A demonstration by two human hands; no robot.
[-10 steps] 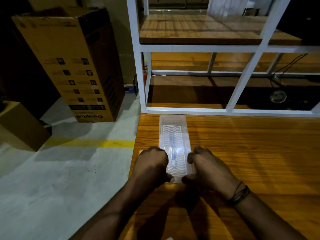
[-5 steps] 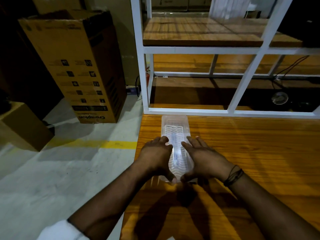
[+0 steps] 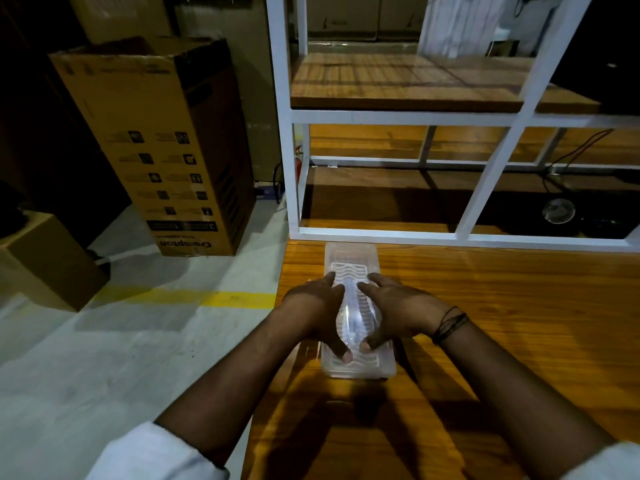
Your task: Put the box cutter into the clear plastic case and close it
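Both my hands were flat on the clear plastic case [image 3: 351,258], which lay lengthwise on the wooden bench [image 3: 502,306] near its left edge, its far end just short of the white shelf frame [image 3: 381,233]. My left hand [image 3: 317,304] lay along the case's left side with fingers spread forward, thumb [image 3: 341,351] pressed on the lid near the close end. My right hand [image 3: 394,306] mirrored it on the right side, thumb [image 3: 367,344] down on the lid just beside the left one. Neither hand was clenched or wrapped around anything; both were open-palmed, pressing on top. The lid had a wavy ribbed pattern and sat over the base; I couldn't tell if it was fully latched. A long pale shape [image 3: 353,317] showed through the lid between my hands, likely the box cutter, but it was too blurred by the plastic to be sure. A dark cord bracelet [image 3: 448,323] sat on my right wrist. White sleeves [image 3: 152,455] showed at the bottom corners. To the left, on the grey floor [image 3: 104,358] with a yellow line [image 3: 239,299], stood a tall cardboard box [image 3: 156,150], and a smaller box [image 3: 48,258] sat further left. The wooden shelf [image 3: 398,81] rose behind the bench.
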